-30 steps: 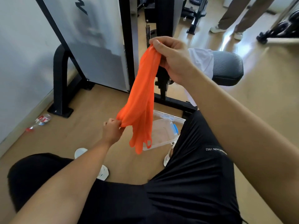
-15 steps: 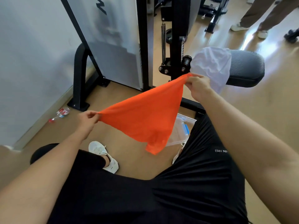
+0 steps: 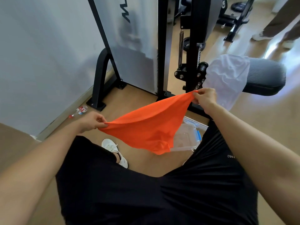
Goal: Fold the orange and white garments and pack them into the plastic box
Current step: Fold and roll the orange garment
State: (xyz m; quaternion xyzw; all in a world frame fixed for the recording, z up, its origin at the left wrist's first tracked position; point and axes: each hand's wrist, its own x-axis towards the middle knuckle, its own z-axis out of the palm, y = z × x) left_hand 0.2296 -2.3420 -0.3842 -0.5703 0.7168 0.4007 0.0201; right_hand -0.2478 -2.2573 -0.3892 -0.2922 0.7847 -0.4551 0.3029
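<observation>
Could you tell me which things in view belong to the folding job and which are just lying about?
Part of the job:
orange garment, stretched between the left hand and right hand
white garment, draped over the black seat
plastic box, on the floor

Just lying about:
plastic bottle by the wall
gym machine frame
weight plate

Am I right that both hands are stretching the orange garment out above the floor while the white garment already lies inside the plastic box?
Not quite: the head view shows the white garment draped over the black padded seat, not in the plastic box. The left hand and right hand do stretch the orange garment.
</observation>
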